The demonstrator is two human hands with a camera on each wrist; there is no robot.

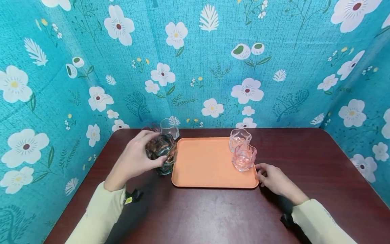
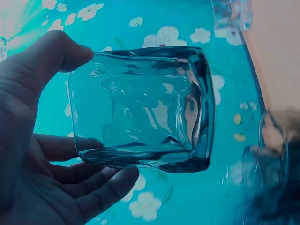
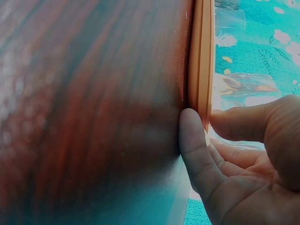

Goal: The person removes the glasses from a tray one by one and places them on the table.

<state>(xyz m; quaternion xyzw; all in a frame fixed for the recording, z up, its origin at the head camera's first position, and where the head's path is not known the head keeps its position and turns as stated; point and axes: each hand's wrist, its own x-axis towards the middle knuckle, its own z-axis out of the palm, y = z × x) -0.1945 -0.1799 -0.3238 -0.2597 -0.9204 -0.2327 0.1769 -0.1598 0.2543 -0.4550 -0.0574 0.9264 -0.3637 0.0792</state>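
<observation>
My left hand (image 1: 137,157) grips a dark-tinted drinking glass (image 1: 162,145) by its sides, thumb opposite the fingers, just off the tray's left edge. In the left wrist view this glass (image 2: 145,108) has thick, square-cornered walls and nothing inside. Below it shows part of another dark glass (image 1: 164,170). With thumb and fingers, my right hand (image 1: 275,179) pinches the right rim of an orange tray (image 1: 204,162); the rim (image 3: 201,61) is between them in the right wrist view. On the tray's right side stand a clear wavy-rimmed glass (image 1: 239,137) and a pinkish one (image 1: 244,158).
Behind my left hand, a clear glass (image 1: 170,128) stands by the tray's back left corner, with a purplish glass (image 1: 151,127) partly hidden beside it. The dark wood table (image 1: 210,213) meets a blue floral cloth (image 1: 189,67) along its back.
</observation>
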